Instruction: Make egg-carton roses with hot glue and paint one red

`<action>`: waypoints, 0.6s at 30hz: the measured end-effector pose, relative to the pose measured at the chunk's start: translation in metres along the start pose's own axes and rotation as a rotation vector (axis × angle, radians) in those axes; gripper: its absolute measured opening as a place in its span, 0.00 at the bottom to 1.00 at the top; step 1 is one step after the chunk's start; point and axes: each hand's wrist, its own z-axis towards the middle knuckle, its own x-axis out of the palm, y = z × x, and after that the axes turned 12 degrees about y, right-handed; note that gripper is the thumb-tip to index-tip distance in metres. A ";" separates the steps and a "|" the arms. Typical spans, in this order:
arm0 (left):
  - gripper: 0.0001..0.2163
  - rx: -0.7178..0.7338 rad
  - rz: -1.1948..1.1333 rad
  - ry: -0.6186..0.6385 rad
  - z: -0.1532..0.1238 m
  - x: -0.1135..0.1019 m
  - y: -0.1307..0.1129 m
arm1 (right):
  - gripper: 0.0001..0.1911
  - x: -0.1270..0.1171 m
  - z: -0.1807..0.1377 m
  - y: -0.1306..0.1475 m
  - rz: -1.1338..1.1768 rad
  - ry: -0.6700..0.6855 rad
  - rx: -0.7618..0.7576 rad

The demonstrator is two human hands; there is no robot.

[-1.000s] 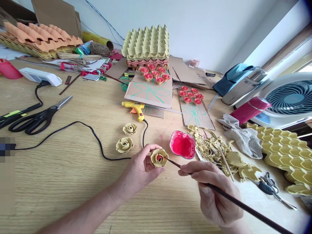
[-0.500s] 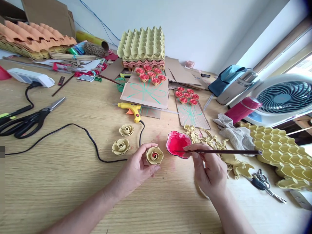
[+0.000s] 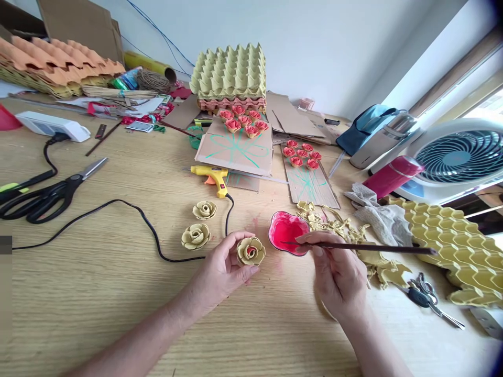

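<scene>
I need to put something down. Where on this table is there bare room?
Bare wood shows between the scissors and glue gun, between the black cord and left forearm, and between that and the right forearm. Right of the paint dish is crowded: scraps, cloth, keys.

Left fingers (image 3: 234, 237) part-hidden behind flower (image 3: 251, 252)

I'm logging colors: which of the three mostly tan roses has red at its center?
The rose in the left hand; the other two roses, on the table, show no red.
</scene>
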 end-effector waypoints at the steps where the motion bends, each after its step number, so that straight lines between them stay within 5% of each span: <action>1: 0.23 0.004 0.004 0.001 0.000 0.000 -0.001 | 0.13 0.000 -0.001 0.000 0.012 0.009 0.009; 9: 0.23 0.038 0.005 0.026 0.001 -0.002 -0.005 | 0.10 -0.001 -0.006 -0.003 0.195 -0.067 0.089; 13: 0.26 -0.015 -0.052 0.050 0.000 -0.002 -0.007 | 0.11 0.001 -0.007 0.005 0.522 -0.217 0.051; 18: 0.30 -0.068 -0.112 0.062 -0.001 0.001 -0.015 | 0.10 0.009 -0.009 0.014 0.792 -0.126 0.063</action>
